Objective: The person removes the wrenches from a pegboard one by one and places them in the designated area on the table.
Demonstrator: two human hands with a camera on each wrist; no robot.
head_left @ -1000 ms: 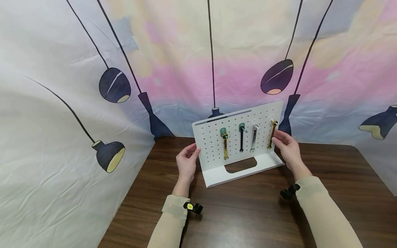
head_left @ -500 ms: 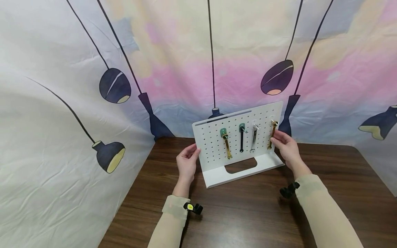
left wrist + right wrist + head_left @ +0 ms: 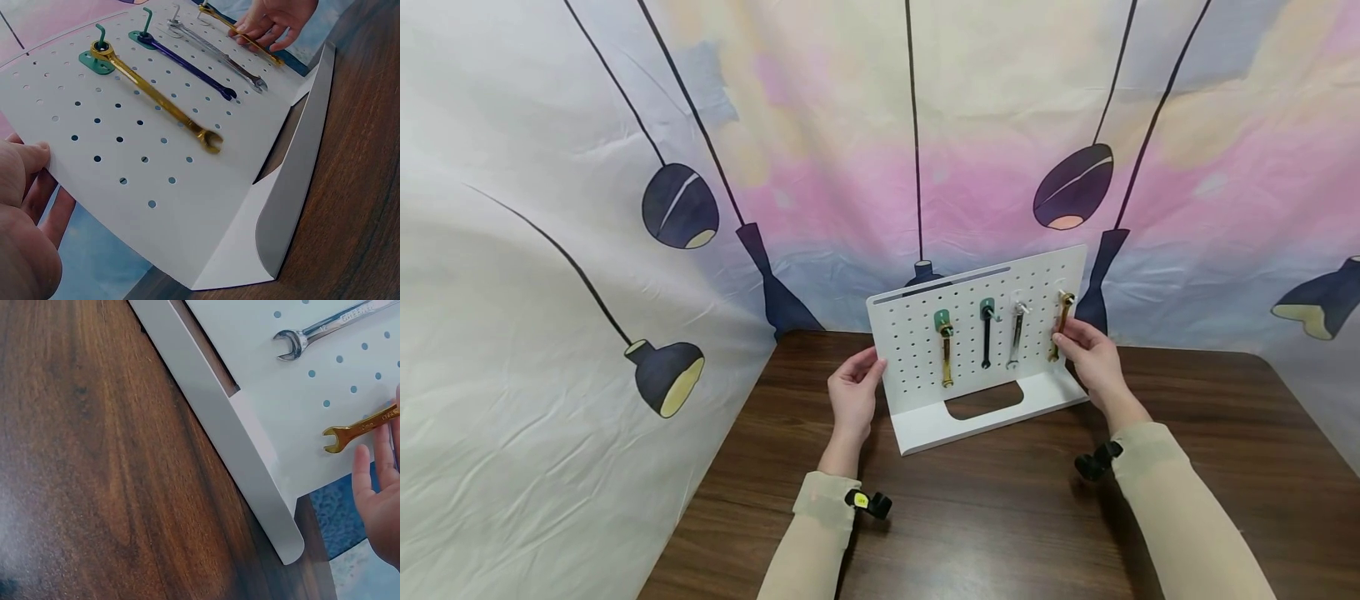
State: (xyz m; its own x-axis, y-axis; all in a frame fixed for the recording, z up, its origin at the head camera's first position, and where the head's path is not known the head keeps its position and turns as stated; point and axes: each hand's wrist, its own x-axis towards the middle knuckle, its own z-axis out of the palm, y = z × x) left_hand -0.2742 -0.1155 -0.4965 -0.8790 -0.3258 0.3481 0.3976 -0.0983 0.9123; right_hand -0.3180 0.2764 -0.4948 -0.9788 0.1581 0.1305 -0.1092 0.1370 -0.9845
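A white pegboard stand is on the table, and combination wrenches hang by their ring ends from its hooks. My left hand pinches the board's left edge, thumb in front and fingers behind in the left wrist view. At the right edge my right hand pinches the shank of the rightmost gold wrench, whose ring end stays on its hook. Leftward hang a silver wrench, a dark wrench and another gold wrench. Green-backed hooks carry the two left ones.
The brown wooden table extends in front of the stand and to both sides. The stand's base has a wide cutout. Close behind hangs a painted cloth with lamp pictures; pale cloth covers the left side.
The left gold wrench's lower end swings right, then back to nearly straight down. My right thumb shifts slightly left on the right gold wrench. My left hand keeps its place on the board.
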